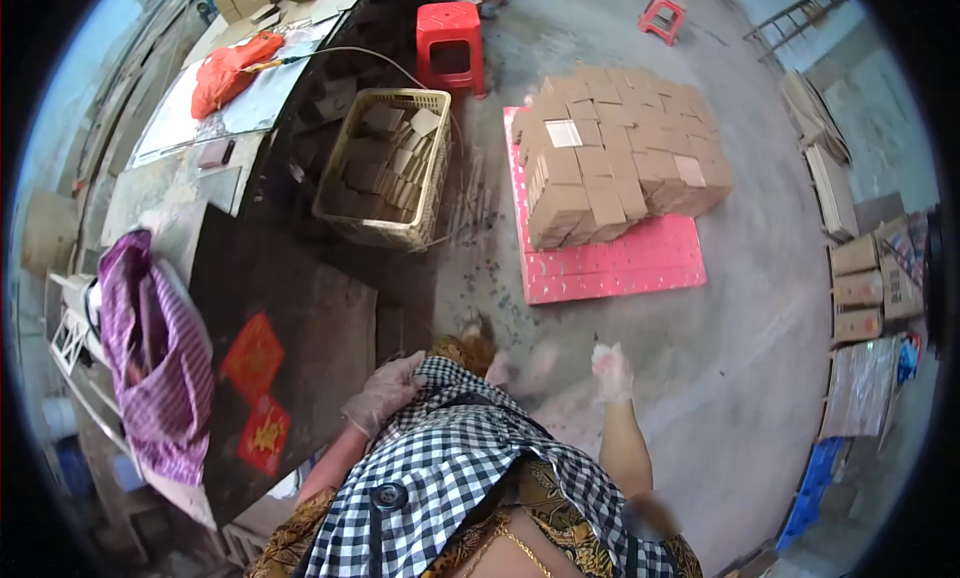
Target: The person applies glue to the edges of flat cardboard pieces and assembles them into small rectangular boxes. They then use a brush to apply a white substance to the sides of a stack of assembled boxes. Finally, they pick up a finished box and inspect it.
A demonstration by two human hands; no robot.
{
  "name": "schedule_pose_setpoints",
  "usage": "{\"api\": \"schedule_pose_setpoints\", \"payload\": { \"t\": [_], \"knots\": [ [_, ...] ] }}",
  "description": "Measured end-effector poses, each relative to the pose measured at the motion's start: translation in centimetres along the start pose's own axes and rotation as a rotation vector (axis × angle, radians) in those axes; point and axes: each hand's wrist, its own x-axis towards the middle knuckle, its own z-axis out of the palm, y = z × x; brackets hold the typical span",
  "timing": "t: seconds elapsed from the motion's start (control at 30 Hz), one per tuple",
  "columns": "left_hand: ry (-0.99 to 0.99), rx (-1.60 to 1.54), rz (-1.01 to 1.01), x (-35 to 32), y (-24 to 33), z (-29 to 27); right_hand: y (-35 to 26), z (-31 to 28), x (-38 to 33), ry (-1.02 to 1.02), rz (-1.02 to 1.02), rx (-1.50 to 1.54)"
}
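Both my hands wear thin clear plastic gloves. My left hand (387, 393) is closed at the edge of my black-and-white checked apron (450, 448), its fingers gripping the cloth beside my hip. Out to the right, over the grey floor, my right hand (612, 373) hangs with curled fingers and nothing visible in it. In front of me, a large block of stacked brown cardboard pieces (600, 178) sits on a pink-red pallet (610, 273). A yellow plastic crate (428, 218) to its left holds several more cardboard pieces.
A dark table (300, 308) with red paper decorations stands at my left, a purple cloth (155, 348) hanging near it. Beyond is a workbench (165, 193) with an orange bag (232, 73). Red stools (450, 43) stand farther off. Cardboard boxes (857, 288) line the right wall.
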Motion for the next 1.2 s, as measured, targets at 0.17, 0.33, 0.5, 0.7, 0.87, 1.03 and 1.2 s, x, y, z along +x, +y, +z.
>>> {"api": "schedule_pose_setpoints", "payload": {
  "t": [0.17, 0.33, 0.5, 0.7, 0.87, 1.03, 1.2],
  "knots": [
    [-0.315, 0.243, -0.223, 12.2, 2.5, -5.8, -13.2, 20.9, 6.2, -0.1, -0.117, -0.074],
    [-0.055, 0.329, -0.167, 29.5, 2.9, -12.8, -18.6, 29.0, 14.7, -0.274, -0.032, -0.442],
    [0.201, -0.458, -0.058, 37.5, 7.0, -23.0, -24.7, 34.0, 23.8, -0.098, 0.171, -0.497],
    [0.374, -0.027, -0.274, 42.9, 3.9, -29.1, -31.8, 43.7, 34.6, -0.194, 0.232, -0.592],
    [0.662, -0.234, -0.406, 49.6, 1.1, -29.8, -38.1, 54.5, 47.8, -0.37, 0.312, -0.827],
    [0.917, -0.393, -0.529, 63.7, 5.2, -35.9, -48.1, 68.5, 63.2, -0.491, 0.347, -0.916],
    [0.89, -0.435, -0.443, 76.6, 12.6, -44.7, -56.9, 83.4, 69.7, -0.542, 0.076, -0.949]
  ]
}}
